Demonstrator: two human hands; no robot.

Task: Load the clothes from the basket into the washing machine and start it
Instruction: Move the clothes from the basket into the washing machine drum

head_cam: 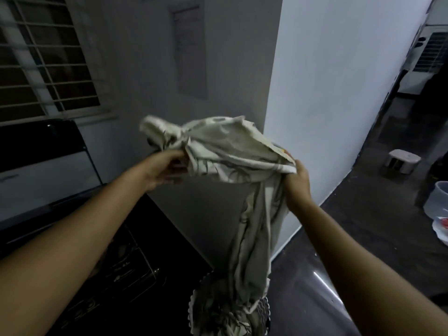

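At centre frame, a pale patterned garment (225, 151) is held up in the air by both hands. The left grip (167, 166), at centre left, has its fingers curled round a bunched fold at the garment's upper left. The right grip (297, 180), at centre right, pinches the opposite edge, with the fingers closed over the fabric. Between the two grips the cloth sags in loose folds. Below the right grip a long part hangs straight down.

At bottom centre, the hanging end reaches a laundry basket (191, 309) with a scalloped rim, where more patterned fabric lies. It is unclear whether that fabric is part of the same garment.

At left, a white appliance with a black top (43, 166) stands below a window with a grille (43, 57). In the lower left, a dark appliance front with pale markings (116, 275) is too dim to identify.

At right, past a white wall corner (327, 93), a small white stool (402, 161) and a translucent bucket (438, 200) stand on the dark floor (363, 214).
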